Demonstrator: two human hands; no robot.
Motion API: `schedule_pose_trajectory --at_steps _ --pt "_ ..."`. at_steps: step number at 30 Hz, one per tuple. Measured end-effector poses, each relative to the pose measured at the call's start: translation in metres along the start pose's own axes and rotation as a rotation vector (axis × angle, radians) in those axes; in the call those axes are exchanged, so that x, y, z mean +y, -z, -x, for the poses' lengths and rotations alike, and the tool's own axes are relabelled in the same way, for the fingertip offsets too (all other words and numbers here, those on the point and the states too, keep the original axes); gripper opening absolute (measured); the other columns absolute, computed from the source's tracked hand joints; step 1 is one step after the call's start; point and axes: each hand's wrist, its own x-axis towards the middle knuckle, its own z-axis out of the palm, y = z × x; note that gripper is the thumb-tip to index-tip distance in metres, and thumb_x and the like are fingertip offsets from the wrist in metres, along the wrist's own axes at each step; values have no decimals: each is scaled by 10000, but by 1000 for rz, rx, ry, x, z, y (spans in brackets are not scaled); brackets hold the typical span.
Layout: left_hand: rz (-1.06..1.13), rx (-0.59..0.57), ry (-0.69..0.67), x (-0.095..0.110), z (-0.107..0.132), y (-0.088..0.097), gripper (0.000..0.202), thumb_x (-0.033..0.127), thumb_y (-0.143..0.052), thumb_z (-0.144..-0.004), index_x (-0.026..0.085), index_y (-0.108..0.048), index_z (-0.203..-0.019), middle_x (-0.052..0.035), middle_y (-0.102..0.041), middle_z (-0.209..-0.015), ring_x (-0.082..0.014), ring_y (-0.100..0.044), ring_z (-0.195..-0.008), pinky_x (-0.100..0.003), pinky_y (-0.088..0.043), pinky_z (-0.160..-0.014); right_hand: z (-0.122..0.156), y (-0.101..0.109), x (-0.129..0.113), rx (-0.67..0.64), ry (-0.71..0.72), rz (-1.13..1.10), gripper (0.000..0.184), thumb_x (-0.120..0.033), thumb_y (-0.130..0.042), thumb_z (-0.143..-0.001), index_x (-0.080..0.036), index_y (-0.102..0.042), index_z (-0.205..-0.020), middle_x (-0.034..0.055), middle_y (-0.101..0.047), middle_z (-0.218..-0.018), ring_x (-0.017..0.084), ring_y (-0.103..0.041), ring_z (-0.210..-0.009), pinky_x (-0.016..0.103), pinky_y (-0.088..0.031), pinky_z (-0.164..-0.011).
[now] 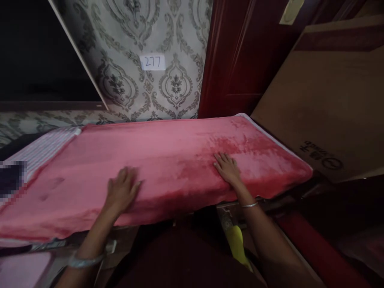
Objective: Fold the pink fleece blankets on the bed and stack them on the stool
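Note:
A pink plush blanket [168,144] lies spread over a long, low surface, its front edge hanging down a little. Darker red patches mark the brushed pile on its right half. On the left part of the blanket, my left hand [122,191] rests palm down with fingers spread, slightly blurred. Farther right, my right hand [227,166] lies flat on the fabric beside a dark patch, its fingers apart. Neither hand grips anything. A striped cloth [54,144] shows along the blanket's left end.
A large cardboard box [336,100] stands to the right, against a dark red door [237,56]. Behind the blanket is patterned wallpaper with a paper label [153,62] reading 277. A black screen [42,52] hangs at upper left. Something yellow [237,244] is below my right forearm.

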Motion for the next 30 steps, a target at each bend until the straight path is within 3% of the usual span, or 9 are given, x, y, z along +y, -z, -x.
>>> schedule_pose_trajectory --at_steps 4,8,11,14,16,18,22,26,30 --pt "31 -79 -241 57 -48 12 654 507 -338 -1024 228 -317 -1616 -116 -218 -1709 -322 -204 -1578 -619 -203 -1254 0 11 -4 -21 -20 -32 558 -436 -328 -1069 -232 -410 -1582 99 -326 -1673 321 -266 -1546 573 -263 -1213" --pt "24 -97 -224 94 -101 18 642 433 -350 -1030 179 -306 -1618 -150 -190 -1709 -328 -186 -1582 -627 -184 -1252 0 25 -42 9 17 -78 551 -408 -349 -1070 -199 -423 -1574 141 -313 -1672 350 -210 -1564 632 -204 -1220" --pt "14 -56 -201 101 -118 9 624 408 -329 -1039 162 -320 -1611 -168 -219 -1699 -344 -201 -1577 -647 -200 -1236 3 26 -94 -23 233 -119 573 -438 -359 -1072 -208 -386 -1596 126 -271 -1690 325 -195 -1572 610 -172 -1246" --pt "-14 -28 -199 100 -119 -6 599 394 -332 -1038 162 -372 -1590 -169 -282 -1680 -353 -243 -1562 -640 -229 -1226 6 18 -141 -112 427 -155 608 -500 -377 -1066 -252 -332 -1620 86 -230 -1707 295 -181 -1579 587 -180 -1259" --pt "-30 -4 -211 98 -118 -13 592 390 -336 -1037 166 -390 -1582 -167 -301 -1674 -355 -262 -1554 -636 -239 -1221 7 11 -157 -151 487 -168 635 -535 -387 -1059 -280 -292 -1633 58 -233 -1708 287 -179 -1579 579 -178 -1266" --pt "-41 8 -218 97 -118 -15 591 392 -338 -1038 166 -392 -1581 -165 -302 -1674 -357 -264 -1553 -634 -243 -1219 5 6 -155 -149 498 -176 638 -560 -380 -1056 -301 -291 -1632 35 -243 -1706 278 -183 -1578 565 -173 -1273" --pt "-49 -5 -214 99 -120 -13 589 391 -331 -1042 169 -385 -1585 -162 -290 -1679 -356 -255 -1556 -622 -247 -1219 -4 6 -100 -108 334 -111 609 -565 -345 -1061 -302 -355 -1610 38 -256 -1699 290 -212 -1570 578 -179 -1262" --pt "-30 -4 -220 98 -122 -14 593 395 -327 -1039 168 -386 -1584 -165 -292 -1678 -358 -259 -1553 -626 -249 -1218 -3 17 6 -118 -32 10 589 -526 -310 -1071 -299 -351 -1613 54 -235 -1705 304 -195 -1574 602 -195 -1238" --pt "-12 -6 -219 96 -125 -17 595 405 -328 -1037 170 -395 -1580 -162 -292 -1679 -361 -257 -1553 -636 -244 -1216 19 27 108 -95 -380 67 589 -467 -262 -1076 -260 -323 -1624 70 -202 -1715 310 -193 -1572 615 -214 -1222"
